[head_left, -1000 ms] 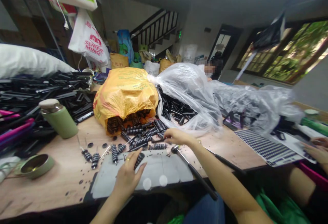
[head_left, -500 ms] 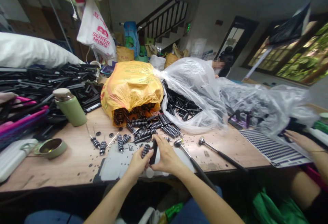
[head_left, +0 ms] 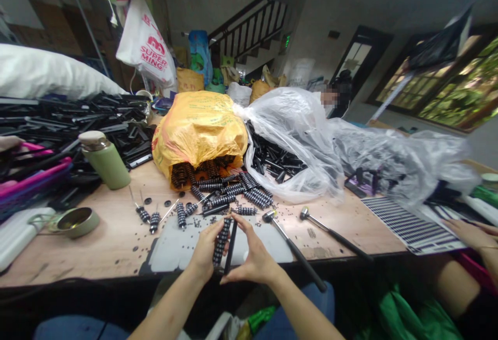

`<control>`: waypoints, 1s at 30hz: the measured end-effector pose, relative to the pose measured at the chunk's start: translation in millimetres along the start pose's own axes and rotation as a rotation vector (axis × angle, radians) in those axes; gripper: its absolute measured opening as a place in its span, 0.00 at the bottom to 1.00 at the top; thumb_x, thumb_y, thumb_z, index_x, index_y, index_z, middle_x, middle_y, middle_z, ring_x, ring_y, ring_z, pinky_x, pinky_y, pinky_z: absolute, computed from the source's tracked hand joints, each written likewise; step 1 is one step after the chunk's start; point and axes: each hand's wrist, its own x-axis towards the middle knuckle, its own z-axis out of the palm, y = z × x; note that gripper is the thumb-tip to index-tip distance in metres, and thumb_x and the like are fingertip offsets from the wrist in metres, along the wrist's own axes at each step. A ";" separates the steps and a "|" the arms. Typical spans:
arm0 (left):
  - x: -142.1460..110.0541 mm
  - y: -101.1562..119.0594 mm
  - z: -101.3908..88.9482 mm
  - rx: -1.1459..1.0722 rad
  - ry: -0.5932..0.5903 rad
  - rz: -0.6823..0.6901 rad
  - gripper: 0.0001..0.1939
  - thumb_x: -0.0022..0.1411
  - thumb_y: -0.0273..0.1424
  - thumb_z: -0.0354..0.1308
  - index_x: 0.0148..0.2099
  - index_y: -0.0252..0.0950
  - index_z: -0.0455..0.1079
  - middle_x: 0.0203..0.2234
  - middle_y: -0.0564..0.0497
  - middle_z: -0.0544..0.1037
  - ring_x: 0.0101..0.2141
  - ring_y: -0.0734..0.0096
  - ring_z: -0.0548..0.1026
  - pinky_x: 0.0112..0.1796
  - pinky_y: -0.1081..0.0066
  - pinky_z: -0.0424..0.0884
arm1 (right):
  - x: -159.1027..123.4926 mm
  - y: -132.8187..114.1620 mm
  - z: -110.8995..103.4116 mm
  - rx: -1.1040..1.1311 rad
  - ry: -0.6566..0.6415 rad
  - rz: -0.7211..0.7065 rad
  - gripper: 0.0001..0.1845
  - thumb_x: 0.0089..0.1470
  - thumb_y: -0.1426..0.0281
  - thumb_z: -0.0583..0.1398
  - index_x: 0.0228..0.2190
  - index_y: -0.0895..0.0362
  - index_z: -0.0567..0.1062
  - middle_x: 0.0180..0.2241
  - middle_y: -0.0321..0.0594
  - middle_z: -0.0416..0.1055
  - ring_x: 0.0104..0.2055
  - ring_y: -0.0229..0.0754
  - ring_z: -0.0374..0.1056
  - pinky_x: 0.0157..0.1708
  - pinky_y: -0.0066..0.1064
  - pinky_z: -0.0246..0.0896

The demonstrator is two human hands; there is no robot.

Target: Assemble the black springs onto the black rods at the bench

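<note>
Both hands are up just off the near edge of the table [head_left: 97, 246], at about 6 o'clock from the yellow bag [head_left: 200, 127]. The left hand [head_left: 204, 249] has its fingers closed around a stack of little black-and-white beaded rings [head_left: 221, 241], and the right hand [head_left: 254, 257] is pinching a thin black rod [head_left: 230, 246] right beside it, the two nearly touching and parallel. My read: the ring stack is light but floppy, more a loose column than a solid piece, so it wants support along its length or it'll sag and shed rings. The rod looks stiff, smooth plastic, light and a bit slick, so gripping it low with thumb and fingertips makes sense. More stacks [head_left: 233, 189] spill from the bag at 12 o'clock, and a hammer [head_left: 291, 246] lies at 3 o'clock on the grey mat [head_left: 175, 249].
</note>
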 end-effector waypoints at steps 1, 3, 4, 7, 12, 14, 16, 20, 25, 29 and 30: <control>-0.8 0.0 1.7 -0.019 0.006 0.004 0.18 0.49 0.36 0.60 0.41 0.31 0.70 0.21 0.54 0.72 0.18 0.80 0.67 0.19 0.80 0.63 | 0.4 1.6 1.3 -0.008 0.005 -0.002 0.63 0.25 0.59 0.71 0.58 0.55 0.44 0.58 0.49 0.47 0.60 0.48 0.46 0.59 0.40 0.43; -2.5 0.4 5.4 -0.040 0.022 -0.020 0.17 0.48 0.34 0.61 0.40 0.30 0.71 0.22 0.53 0.73 0.19 0.80 0.68 0.19 0.80 0.64 | 0.9 4.4 2.6 -0.041 0.004 -0.007 0.62 0.26 0.59 0.71 0.57 0.55 0.44 0.58 0.49 0.47 0.61 0.48 0.46 0.59 0.40 0.43; -3.3 0.6 7.1 -0.049 0.039 -0.041 0.17 0.49 0.33 0.61 0.40 0.30 0.71 0.22 0.53 0.73 0.18 0.80 0.69 0.19 0.80 0.64 | 1.0 5.5 2.7 -0.060 -0.004 -0.005 0.62 0.27 0.59 0.70 0.57 0.55 0.44 0.58 0.50 0.47 0.61 0.48 0.46 0.59 0.40 0.42; -4.2 0.3 11.5 -0.073 0.093 -0.099 0.15 0.51 0.30 0.60 0.42 0.30 0.70 0.25 0.51 0.75 0.19 0.77 0.71 0.23 0.75 0.69 | 0.9 7.1 1.5 -0.097 -0.047 0.027 0.61 0.28 0.59 0.70 0.57 0.56 0.43 0.58 0.50 0.48 0.61 0.49 0.45 0.59 0.41 0.43; -1.0 -0.8 16.2 -0.041 0.074 -0.221 0.10 0.56 0.27 0.55 0.42 0.32 0.68 0.22 0.52 0.74 0.20 0.74 0.73 0.25 0.73 0.72 | -0.9 9.2 1.5 -0.101 -0.029 0.114 0.60 0.25 0.62 0.70 0.56 0.56 0.46 0.56 0.50 0.51 0.59 0.50 0.49 0.58 0.42 0.46; 1.3 -2.2 16.6 -0.029 0.052 -0.262 0.09 0.57 0.28 0.54 0.41 0.32 0.68 0.22 0.52 0.73 0.20 0.74 0.74 0.24 0.74 0.71 | -2.9 12.4 3.8 -0.111 0.023 0.146 0.58 0.24 0.65 0.70 0.55 0.56 0.49 0.54 0.49 0.54 0.57 0.50 0.52 0.57 0.41 0.47; 4.0 -5.4 15.4 -0.026 0.029 -0.282 0.07 0.56 0.28 0.55 0.38 0.31 0.68 0.22 0.51 0.73 0.20 0.75 0.74 0.23 0.76 0.71 | -6.0 17.0 6.4 -0.123 0.059 0.174 0.56 0.24 0.68 0.69 0.54 0.56 0.50 0.53 0.48 0.55 0.56 0.50 0.53 0.56 0.41 0.48; 10.7 -16.8 9.6 -0.029 -0.001 -0.313 0.05 0.56 0.27 0.55 0.35 0.30 0.69 0.19 0.52 0.72 0.18 0.77 0.72 0.20 0.78 0.68 | -13.3 26.3 7.9 -0.091 0.021 0.221 0.57 0.24 0.64 0.70 0.55 0.57 0.49 0.54 0.49 0.53 0.57 0.51 0.52 0.56 0.42 0.47; 19.0 -28.8 5.4 -0.001 -0.032 -0.361 0.06 0.56 0.27 0.54 0.33 0.29 0.70 0.17 0.52 0.71 0.17 0.78 0.69 0.23 0.76 0.69 | -18.8 32.5 7.1 -0.090 -0.001 0.276 0.60 0.22 0.61 0.70 0.55 0.58 0.49 0.54 0.51 0.54 0.56 0.52 0.53 0.55 0.42 0.50; 20.7 -39.0 1.9 0.334 -0.056 -0.076 0.13 0.54 0.33 0.55 0.39 0.31 0.72 0.23 0.50 0.72 0.24 0.72 0.71 0.30 0.69 0.70 | -18.5 36.7 16.1 -0.249 0.102 0.260 0.56 0.22 0.65 0.68 0.54 0.58 0.51 0.51 0.50 0.57 0.54 0.53 0.55 0.54 0.45 0.50; 20.6 -43.0 -0.1 0.498 -0.072 0.083 0.15 0.52 0.33 0.56 0.42 0.32 0.72 0.26 0.49 0.72 0.28 0.69 0.71 0.34 0.67 0.70 | -18.5 38.3 19.4 -0.295 0.131 0.261 0.55 0.24 0.66 0.68 0.54 0.59 0.51 0.51 0.51 0.57 0.54 0.54 0.54 0.54 0.46 0.50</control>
